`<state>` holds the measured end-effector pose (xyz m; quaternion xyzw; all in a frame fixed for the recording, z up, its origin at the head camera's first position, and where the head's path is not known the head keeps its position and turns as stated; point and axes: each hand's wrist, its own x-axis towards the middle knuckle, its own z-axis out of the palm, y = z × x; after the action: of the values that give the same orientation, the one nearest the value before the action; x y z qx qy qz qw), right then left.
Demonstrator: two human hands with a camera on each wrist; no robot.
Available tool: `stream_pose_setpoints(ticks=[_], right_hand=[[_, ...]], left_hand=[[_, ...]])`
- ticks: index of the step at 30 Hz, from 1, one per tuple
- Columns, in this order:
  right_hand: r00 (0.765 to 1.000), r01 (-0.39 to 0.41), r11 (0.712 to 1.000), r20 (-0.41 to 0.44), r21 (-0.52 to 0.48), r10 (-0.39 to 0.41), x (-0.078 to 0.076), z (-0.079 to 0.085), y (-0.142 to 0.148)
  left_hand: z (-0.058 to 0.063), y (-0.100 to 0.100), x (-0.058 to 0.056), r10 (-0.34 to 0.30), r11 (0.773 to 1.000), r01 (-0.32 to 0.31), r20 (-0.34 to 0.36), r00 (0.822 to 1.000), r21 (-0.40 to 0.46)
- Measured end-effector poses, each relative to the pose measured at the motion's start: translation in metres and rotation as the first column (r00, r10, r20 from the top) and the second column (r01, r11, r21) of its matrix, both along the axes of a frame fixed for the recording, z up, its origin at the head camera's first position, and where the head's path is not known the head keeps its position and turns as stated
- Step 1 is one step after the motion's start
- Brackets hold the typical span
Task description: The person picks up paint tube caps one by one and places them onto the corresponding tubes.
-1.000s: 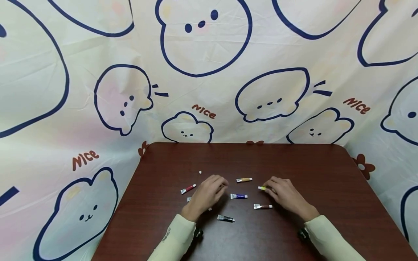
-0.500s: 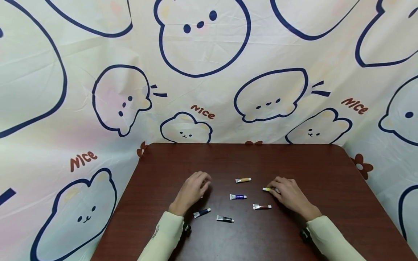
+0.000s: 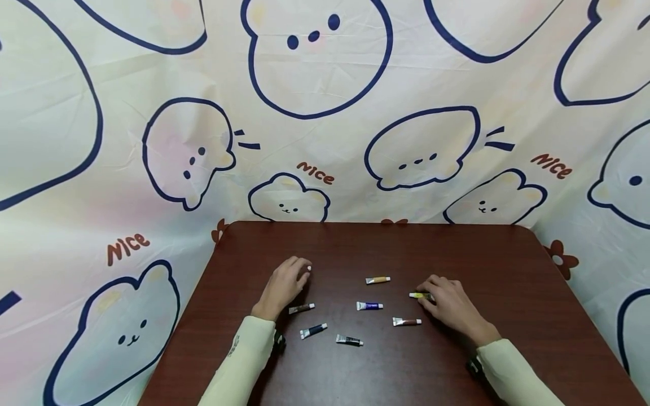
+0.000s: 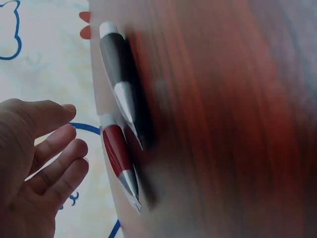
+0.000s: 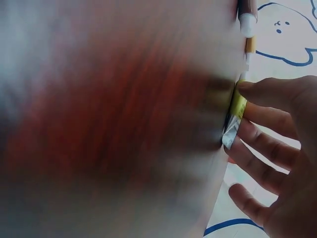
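My left hand (image 3: 281, 285) is over the left part of the table, fingers loosely bent and nothing between them. Beside its fingertips lies a small white piece (image 3: 309, 268). The left wrist view shows a red paint tube (image 4: 118, 148) near those fingers and a dark paint tube (image 4: 119, 62) past it; the head view has the red one hidden behind the hand. On the right, my right hand (image 3: 447, 301) pinches a yellow paint tube (image 5: 238, 105) between thumb and fingers, its silver end pointing towards the lower fingers. The tube is close over the tabletop.
Between the hands lie an ochre tube (image 3: 378, 280), a blue tube (image 3: 369, 306) and a brown tube (image 3: 407, 322). Nearer me are a black tube (image 3: 349, 340), a navy tube (image 3: 313, 331) and a dark brown tube (image 3: 302, 308). A patterned cloth (image 3: 350, 141) hangs behind the table (image 3: 406, 372).
My left hand has moved left, uncovering the navy and dark brown tubes and now covering the red one. My right hand has shifted slightly right with the yellow paint tube.
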<state>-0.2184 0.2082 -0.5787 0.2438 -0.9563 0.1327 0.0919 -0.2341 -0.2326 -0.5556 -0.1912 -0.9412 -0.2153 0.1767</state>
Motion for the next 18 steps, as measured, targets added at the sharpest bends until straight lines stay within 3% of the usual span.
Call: stream_pose_setpoints(ticks=[6,13,18], right_hand=[[0.995,-0.070,0.996,-0.080,-0.055,0.065,0.016,0.001,-0.016],[0.970,-0.182,0.979,-0.179,-0.096,0.163,0.034,0.021,-0.046],[0.946,-0.293,0.952,-0.169,-0.090,0.275,0.047,0.029,-0.076]], left_hand=[[-0.003,-0.005,-0.003,0.048,0.999,-0.047,0.062,0.997,-0.018],[-0.001,-0.002,-0.009,0.076,0.997,-0.074,0.122,0.990,-0.022],[-0.002,0.001,-0.014,0.097,0.995,-0.095,0.175,0.980,-0.020]])
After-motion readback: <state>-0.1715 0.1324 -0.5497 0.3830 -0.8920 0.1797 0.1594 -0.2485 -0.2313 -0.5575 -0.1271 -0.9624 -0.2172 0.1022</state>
